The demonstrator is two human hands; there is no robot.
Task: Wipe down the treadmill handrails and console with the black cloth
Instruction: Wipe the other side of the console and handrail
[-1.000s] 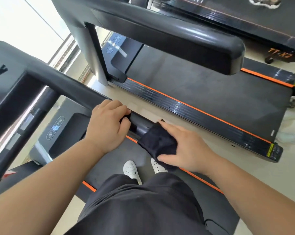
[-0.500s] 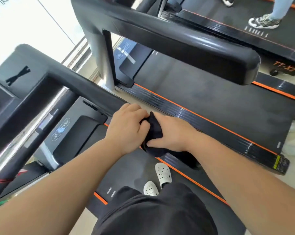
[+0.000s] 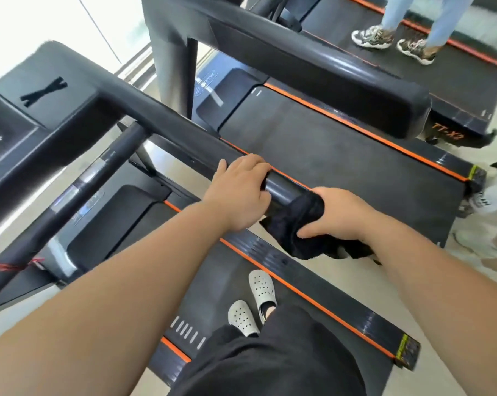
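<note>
Pale gym floor (image 3: 355, 281), with black, orange-edged treadmills (image 3: 341, 144) ranged side by side. We list what we see as follows.

Handrail (image 3: 184, 138): glossy black bar of the nearest machine. Its long axis runs from the console (image 3: 27, 110) at upper left down to a free end at lower right, pointing toward the wearer.

Left hand (image 3: 238, 192): laid over the top of the handrail, fingers curled round the bare bar.

Right hand (image 3: 338, 215): next along, nearer the free end, fingers and thumb clasped round the black cloth (image 3: 298, 224) and the rail inside it.

Black cloth: wrapped over the rail's end under the right hand, loose folds hanging below the palm. We cannot tell whether its lower corner touches the left hand.

Change: half a second ago we saw the two hands touching, with the cloth bunched between them. Now a short shiny stretch of bare rail separates them, and hand and cloth sit farther toward the free end. The left hand keeps its place.

Also noted: white perforated clogs (image 3: 263, 290) on the belt (image 3: 213, 292) below, and another person's sneakers (image 3: 372, 37) at upper right.
</note>
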